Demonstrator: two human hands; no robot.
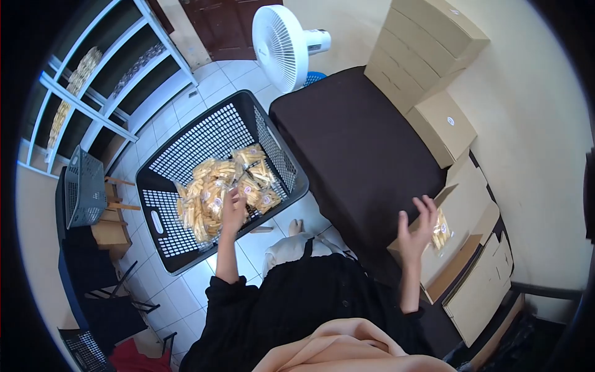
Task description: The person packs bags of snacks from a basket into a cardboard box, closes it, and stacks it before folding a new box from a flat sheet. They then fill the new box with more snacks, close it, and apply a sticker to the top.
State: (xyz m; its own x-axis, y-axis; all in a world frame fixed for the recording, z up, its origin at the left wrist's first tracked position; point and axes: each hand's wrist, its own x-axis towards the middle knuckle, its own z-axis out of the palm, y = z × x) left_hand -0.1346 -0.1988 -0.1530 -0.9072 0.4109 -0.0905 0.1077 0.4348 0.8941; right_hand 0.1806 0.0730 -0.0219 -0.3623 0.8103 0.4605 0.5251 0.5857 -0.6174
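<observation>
A large black plastic basket (pixel 162 247) holds a heap of clear packets of pale yellow stick-shaped snacks (pixel 207 186), some with a round label. My left hand (pixel 232 214) reaches over the basket's near side, fingers extended right at the heap. On the right, my right hand (pixel 416 237) is spread with thumb and fingers apart at the side of an open cardboard box (pixel 466 201). One snack packet (pixel 440 230) shows just beyond those fingers, against the inside of the box.
A dark-covered table (pixel 353 124) carries stacked closed cartons (pixel 415 49) along the wall. Flattened cardboard (pixel 480 288) lies beside the open box. A white fan (pixel 280 48) stands behind the basket. Shelves (pixel 93 93) and a grey basket (pixel 85 189) are at left.
</observation>
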